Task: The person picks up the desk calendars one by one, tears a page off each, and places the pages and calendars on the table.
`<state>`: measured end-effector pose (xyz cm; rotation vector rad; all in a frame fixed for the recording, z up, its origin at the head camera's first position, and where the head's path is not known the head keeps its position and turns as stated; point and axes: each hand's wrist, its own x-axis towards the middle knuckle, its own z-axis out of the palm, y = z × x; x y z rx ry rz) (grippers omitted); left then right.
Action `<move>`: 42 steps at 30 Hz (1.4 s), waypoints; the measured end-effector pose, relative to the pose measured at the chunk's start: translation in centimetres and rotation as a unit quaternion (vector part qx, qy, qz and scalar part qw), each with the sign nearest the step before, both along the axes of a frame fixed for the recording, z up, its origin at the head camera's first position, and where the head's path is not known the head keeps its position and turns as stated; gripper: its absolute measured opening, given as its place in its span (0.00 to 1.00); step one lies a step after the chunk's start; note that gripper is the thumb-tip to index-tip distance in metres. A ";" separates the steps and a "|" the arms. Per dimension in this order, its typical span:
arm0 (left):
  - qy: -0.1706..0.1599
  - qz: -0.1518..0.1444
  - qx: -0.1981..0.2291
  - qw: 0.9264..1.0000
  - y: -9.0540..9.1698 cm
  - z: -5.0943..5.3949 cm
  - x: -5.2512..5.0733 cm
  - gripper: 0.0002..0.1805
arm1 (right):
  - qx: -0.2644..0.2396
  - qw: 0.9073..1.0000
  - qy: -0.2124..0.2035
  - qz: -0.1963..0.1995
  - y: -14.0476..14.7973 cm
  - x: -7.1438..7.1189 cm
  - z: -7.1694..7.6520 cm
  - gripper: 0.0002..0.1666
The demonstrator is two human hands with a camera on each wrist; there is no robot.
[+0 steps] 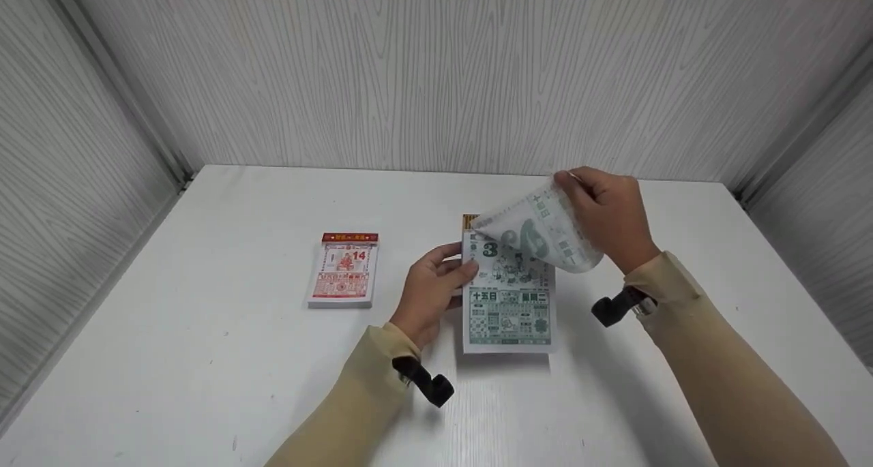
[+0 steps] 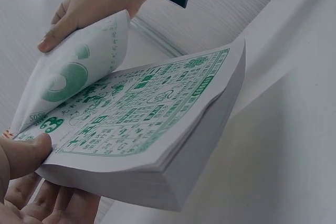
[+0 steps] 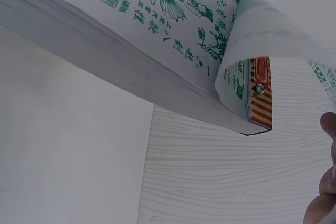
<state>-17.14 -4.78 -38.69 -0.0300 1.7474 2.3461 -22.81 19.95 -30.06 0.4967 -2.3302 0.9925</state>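
Note:
A thick tear-off calendar (image 1: 509,317) with green print is held above the white table. My left hand (image 1: 436,286) grips its left edge, thumb on the top page and fingers underneath, as the left wrist view shows. My right hand (image 1: 609,211) pinches the top sheet (image 1: 542,232), which is lifted and folded up toward the upper right. That sheet still joins the pad near the red and gold header strip (image 3: 261,93). Below it shows a page with a green 3. Only some fingertips (image 3: 328,124) of the right hand appear in the right wrist view.
A smaller calendar (image 1: 343,273) with red print and a red header lies on the white table (image 1: 170,358), left of my hands. Grey wood-grain panels (image 1: 409,71) stand at the back and both sides. Black wrist mounts (image 1: 426,382) sit on both sleeves.

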 end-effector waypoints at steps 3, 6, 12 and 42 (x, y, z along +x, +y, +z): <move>0.001 -0.004 0.002 1.000 0.0 0.0 0.0 0.24 | 0.001 1.000 0.001 0.001 0.0 -0.1 0.1 0.16; 0.001 -0.007 0.003 1.000 0.0 -0.1 0.0 0.24 | 0.000 1.000 -0.004 -0.004 0.2 -0.1 0.0 0.16; -0.001 -0.007 0.003 1.000 0.2 0.0 0.0 0.23 | -0.001 1.000 -0.023 -0.013 0.7 -0.1 -0.1 0.16; -0.007 -0.002 -0.004 1.000 0.1 0.0 0.0 0.23 | -0.027 0.996 -0.051 -0.068 2.3 -0.4 -0.6 0.20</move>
